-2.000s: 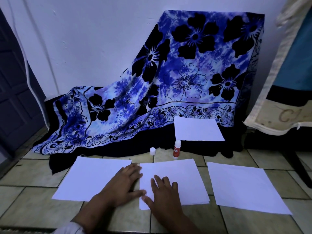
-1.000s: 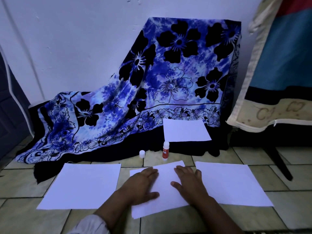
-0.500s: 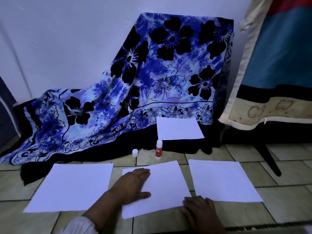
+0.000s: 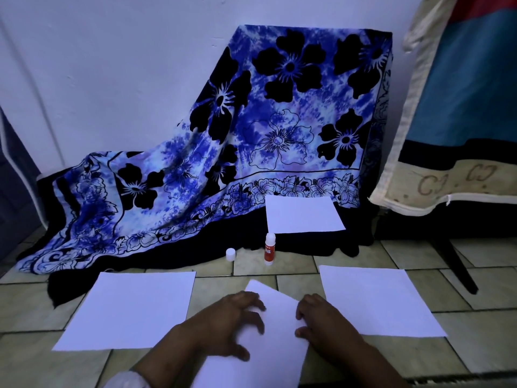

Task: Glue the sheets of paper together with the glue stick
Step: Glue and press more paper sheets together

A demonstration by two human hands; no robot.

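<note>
Three white sheets lie in a row on the tiled floor. The middle sheet is turned so one corner points away from me. My left hand rests on its left side with curled fingers. My right hand grips its right edge. The left sheet and the right sheet lie flat and untouched. A fourth sheet lies on the dark cloth behind. The red glue stick stands upright and uncapped beyond the middle sheet. Its white cap stands to its left.
A blue flowered cloth drapes over something against the white wall. A padded blue and cream piece hangs at the right above a dark leg. Tiled floor surrounds the sheets.
The middle sheet has turned from square to corner-forward. My right hand moved from the floor in front of the sheet to its right edge. My left hand stayed on the sheet.
</note>
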